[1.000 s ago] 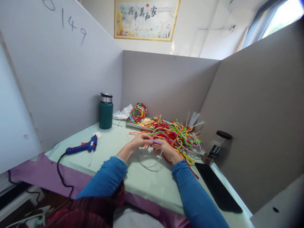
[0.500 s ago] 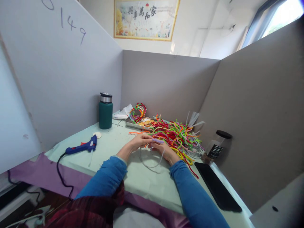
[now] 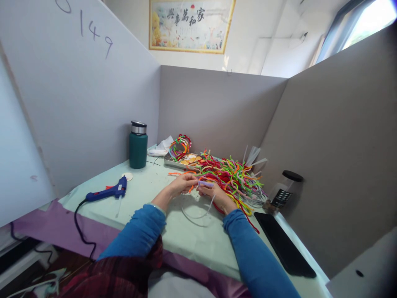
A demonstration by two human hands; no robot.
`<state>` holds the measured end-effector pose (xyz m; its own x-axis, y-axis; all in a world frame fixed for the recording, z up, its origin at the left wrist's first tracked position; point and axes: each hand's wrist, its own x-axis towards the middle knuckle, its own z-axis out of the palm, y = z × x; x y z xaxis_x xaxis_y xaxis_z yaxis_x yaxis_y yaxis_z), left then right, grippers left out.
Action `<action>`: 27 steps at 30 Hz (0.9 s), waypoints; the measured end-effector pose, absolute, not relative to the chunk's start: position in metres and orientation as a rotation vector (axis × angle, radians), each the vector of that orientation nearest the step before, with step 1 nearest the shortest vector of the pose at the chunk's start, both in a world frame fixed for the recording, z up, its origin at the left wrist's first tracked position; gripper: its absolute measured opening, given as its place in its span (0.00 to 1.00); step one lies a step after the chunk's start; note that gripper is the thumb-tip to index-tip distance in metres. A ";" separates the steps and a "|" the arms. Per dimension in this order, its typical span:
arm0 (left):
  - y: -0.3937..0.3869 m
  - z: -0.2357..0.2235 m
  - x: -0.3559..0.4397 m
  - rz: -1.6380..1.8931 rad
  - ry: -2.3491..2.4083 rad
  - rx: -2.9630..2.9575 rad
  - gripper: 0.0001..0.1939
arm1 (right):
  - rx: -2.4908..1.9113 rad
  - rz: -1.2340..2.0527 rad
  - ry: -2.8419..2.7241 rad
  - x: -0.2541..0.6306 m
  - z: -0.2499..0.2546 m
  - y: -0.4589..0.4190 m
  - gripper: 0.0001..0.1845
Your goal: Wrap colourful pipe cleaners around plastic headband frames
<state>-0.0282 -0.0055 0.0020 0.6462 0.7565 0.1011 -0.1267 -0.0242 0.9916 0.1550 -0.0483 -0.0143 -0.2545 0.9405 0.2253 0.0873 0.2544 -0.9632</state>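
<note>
In front of me, my left hand (image 3: 183, 184) is closed in a pinch where one side of a thin whitish hoop (image 3: 195, 224) rises to its fingers. My right hand (image 3: 216, 195) is closed on a short lilac fuzzy piece (image 3: 206, 183), apparently a pipe cleaner. The hoop's other end shows just below that hand. The hoop hangs in a loop beneath both hands, over the pale green table cover (image 3: 189, 244). How the lilac piece joins the hoop is hidden by my fingers. Just beyond my hands lies a heap of colourful pipe cleaners (image 3: 229, 174).
Colourful wrapped rings (image 3: 180, 147) rest on a metal tray (image 3: 178, 164) at the back. To the left are a green bottle (image 3: 138, 148) and a blue glue gun (image 3: 119, 189) with its cord. A black phone-like slab (image 3: 283, 244) and a clear jar (image 3: 283, 190) are on the right.
My left fingertips have drawn slightly left, away from the lilac piece, leaving a small gap between the hands. The hoop has shifted slightly left.
</note>
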 end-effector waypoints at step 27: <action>-0.007 0.002 -0.032 0.466 0.733 1.501 0.23 | -0.925 0.140 -2.009 0.167 -0.012 -0.031 0.06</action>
